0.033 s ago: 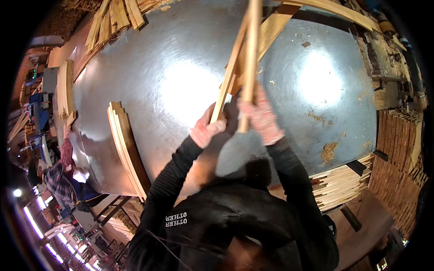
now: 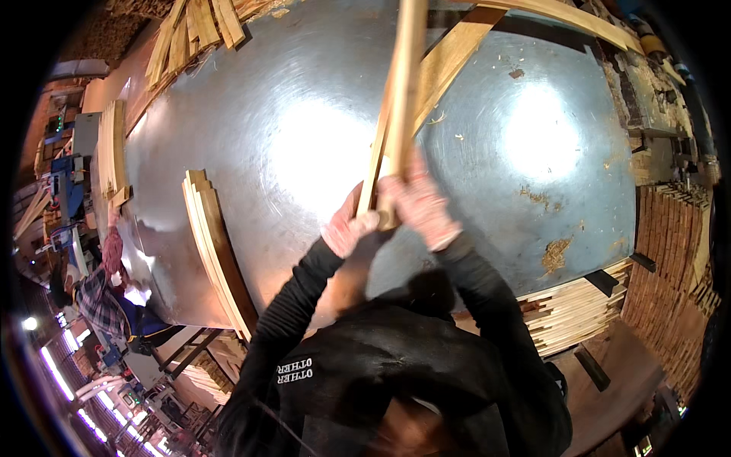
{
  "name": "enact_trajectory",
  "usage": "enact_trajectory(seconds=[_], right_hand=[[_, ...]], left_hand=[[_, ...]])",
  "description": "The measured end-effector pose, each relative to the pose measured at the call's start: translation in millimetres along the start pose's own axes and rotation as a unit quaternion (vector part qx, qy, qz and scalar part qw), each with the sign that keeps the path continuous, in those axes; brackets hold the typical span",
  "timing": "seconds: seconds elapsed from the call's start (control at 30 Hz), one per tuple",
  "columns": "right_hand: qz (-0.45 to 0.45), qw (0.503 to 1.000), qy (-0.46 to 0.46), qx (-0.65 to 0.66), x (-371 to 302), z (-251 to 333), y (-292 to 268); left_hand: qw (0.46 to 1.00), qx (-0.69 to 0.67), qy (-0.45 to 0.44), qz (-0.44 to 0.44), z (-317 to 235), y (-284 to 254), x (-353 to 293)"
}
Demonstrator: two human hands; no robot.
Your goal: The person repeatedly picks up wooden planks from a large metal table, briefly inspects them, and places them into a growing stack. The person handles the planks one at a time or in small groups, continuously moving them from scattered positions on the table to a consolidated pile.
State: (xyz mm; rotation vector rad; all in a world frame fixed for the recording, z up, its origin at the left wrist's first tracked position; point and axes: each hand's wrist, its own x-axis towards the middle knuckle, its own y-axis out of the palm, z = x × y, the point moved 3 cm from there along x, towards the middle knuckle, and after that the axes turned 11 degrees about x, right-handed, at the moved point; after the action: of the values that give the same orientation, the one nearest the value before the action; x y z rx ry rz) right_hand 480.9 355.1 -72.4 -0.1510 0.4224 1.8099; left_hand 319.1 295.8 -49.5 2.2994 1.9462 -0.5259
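Note:
My left hand (image 2: pixel 350 226), in a reddish-white glove, is closed round the near end of a narrow wooden plank (image 2: pixel 373 169). In a matching glove, my right hand (image 2: pixel 422 202) grips a second wooden plank (image 2: pixel 403 107), somewhat blurred by motion. Both planks point away from me over a shiny metal tabletop (image 2: pixel 266 91). They lie close side by side at my hands, the right one partly covering the left. Beyond them another board (image 2: pixel 461 49) lies slanted on the metal, its near part hidden.
A short stack of strips (image 2: pixel 209 244) lies to the left on the tabletop. Loose boards (image 2: pixel 194 34) are piled far left. Wood stacks (image 2: pixel 575 312) stand at the right near edge, with sawdust (image 2: pixel 556 255) close by. A co-worker (image 2: pixel 106 305) is at the left edge.
My right hand and its plank have swung left, up against the plank in my left hand. The near end of the right plank now shows beside my left hand.

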Motion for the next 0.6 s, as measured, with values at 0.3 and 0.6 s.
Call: enact_trajectory(seconds=[0.3,0.6], right_hand=[[-0.235,0.879,-0.175,-0.377,93,57,16],[-0.285,0.846,-0.021,-0.45,139,30,0]], left_hand=[[0.948,-0.236,-0.175,-0.124,60,-21,-119],[0.915,-0.104,-0.222,-0.32,139,-22,-171]])
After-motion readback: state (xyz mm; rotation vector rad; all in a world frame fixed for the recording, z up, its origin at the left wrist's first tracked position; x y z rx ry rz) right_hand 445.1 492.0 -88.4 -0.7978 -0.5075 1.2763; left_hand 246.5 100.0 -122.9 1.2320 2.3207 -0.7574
